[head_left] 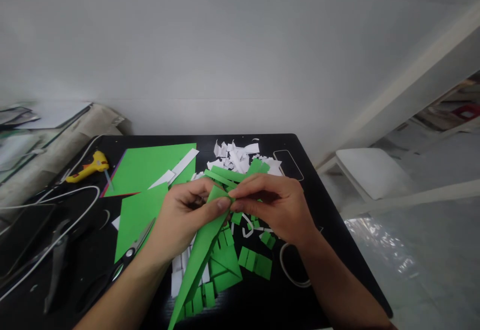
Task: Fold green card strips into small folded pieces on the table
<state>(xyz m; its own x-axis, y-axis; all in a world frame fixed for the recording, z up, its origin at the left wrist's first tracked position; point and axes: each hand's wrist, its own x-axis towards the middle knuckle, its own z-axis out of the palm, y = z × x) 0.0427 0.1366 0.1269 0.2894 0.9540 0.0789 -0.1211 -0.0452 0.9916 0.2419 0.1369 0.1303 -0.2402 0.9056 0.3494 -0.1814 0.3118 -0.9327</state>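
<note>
Folded green paper [200, 252] is pinched near its upper end, thumb against fingers, by left hand [183, 215] and right hand [281, 202].

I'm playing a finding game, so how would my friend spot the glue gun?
Find the black table by the pale wall. Go to its far left part, to the farther green sheet. The glue gun lies just left of that sheet, its bright yellow body unlike the white cable beside it.
</note>
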